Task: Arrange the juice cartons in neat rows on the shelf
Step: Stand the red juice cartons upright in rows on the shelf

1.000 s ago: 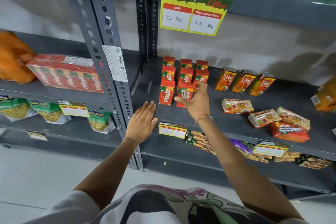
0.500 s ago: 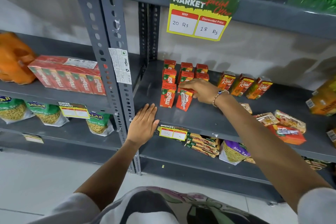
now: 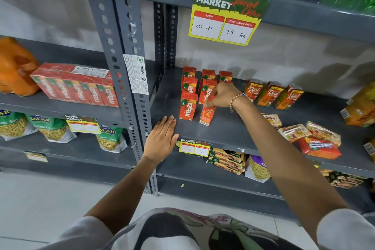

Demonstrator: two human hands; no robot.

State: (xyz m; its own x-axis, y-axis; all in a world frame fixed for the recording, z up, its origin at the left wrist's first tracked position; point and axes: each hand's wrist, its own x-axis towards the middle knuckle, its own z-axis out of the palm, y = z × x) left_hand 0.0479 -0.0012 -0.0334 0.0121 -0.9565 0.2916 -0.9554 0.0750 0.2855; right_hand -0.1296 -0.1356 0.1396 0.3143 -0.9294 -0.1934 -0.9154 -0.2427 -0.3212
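While the right hand (image 3: 221, 95) has its fingers (image 3: 209, 104) clamped on the top of a Maaza carton (image 3: 207, 115) at the front of the middle row, the left hand (image 3: 162, 138) lies flat, fingers together, on the shelf (image 3: 229, 134) edge. Three Maaza rows look nearly formed, and three Real cartons (image 3: 272, 94) stand in line. Several cartons (image 3: 312, 138) lying flat at right remain, so I judge the task roughly half done.

right hand (image 3: 222, 95) grips a tilted maaza carton (image 3: 207, 114) (left hand (image 3: 161, 138) flat on shelf (image 3: 227, 134)).
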